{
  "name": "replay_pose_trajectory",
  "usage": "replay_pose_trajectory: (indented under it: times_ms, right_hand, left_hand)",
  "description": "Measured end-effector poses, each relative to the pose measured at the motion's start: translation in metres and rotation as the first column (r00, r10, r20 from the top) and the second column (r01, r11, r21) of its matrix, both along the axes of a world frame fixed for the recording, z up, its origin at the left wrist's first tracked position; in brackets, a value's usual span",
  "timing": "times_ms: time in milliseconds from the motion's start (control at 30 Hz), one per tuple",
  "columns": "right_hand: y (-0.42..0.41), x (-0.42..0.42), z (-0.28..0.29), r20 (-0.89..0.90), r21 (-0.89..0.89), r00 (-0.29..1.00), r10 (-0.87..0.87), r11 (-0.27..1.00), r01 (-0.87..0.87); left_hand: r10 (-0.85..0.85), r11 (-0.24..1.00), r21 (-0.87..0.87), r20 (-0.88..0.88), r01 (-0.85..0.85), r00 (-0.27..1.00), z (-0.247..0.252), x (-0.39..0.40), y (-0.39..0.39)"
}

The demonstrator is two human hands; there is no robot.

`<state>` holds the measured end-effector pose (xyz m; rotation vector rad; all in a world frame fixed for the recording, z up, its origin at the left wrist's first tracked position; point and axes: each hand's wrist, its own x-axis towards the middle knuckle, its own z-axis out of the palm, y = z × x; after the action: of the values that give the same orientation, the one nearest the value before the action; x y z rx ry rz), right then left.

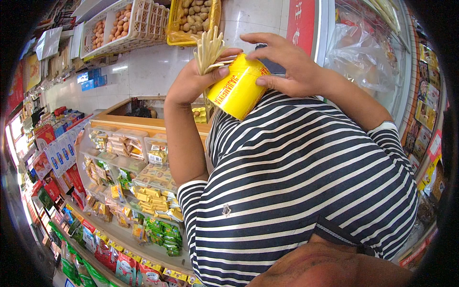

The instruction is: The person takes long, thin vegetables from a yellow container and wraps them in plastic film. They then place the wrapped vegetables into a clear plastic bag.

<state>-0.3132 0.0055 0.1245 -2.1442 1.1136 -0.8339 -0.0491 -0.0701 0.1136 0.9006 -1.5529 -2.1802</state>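
My left hand (195, 80) grips an upright bundle of thin pale stalks (208, 52), whose tips fan out above the fingers and whose lower ends pass behind the hand. Beside the bundle, tilted and close against my left thumb, is a wide yellow roll (238, 88) with red printed lettering. My right hand (287, 66) is at the roll's upper right, its thumb on the roll's side and its fingers bent over the top end. The inner side of the roll and part of my left fingers are hidden. Both hands are in front of my striped shirt.
Ahead are a white plastic crate (134, 30) of eggs and a yellow crate (169, 21) of potatoes on the tiled floor. To the left, a wooden-edged counter (150, 122) adjoins clear bins of packaged snacks (152, 201). A glass-sided case (403, 71) with plastic bags is at the right.
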Motion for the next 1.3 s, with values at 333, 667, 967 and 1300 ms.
replay_pose_trajectory:
  times_ms: [333,667,967,1300]
  right_hand:
    - [-0.002,-0.001,0.004,0.167,0.073,0.986,-0.019,0.997,0.007]
    - [-0.006,0.007,-0.002,-0.152,-0.119,0.988,-0.029,0.993,0.011]
    - [-0.012,-0.004,0.000,-0.014,-0.096,1.000,0.008,0.995,-0.010]
    - [-0.010,0.006,0.005,-0.093,0.059,0.995,-0.040,0.997,0.045]
  left_hand:
    - [0.006,1.000,-0.020,-0.010,-0.007,1.000,-0.003,0.003,-0.002]
    - [0.019,1.000,0.024,0.013,-0.019,1.000,-0.001,0.002,-0.003]
    - [0.033,0.998,0.057,-0.029,-0.032,0.999,-0.008,0.004,-0.004]
    - [0.025,0.999,0.030,0.018,-0.026,1.000,-0.002,0.000,-0.006]
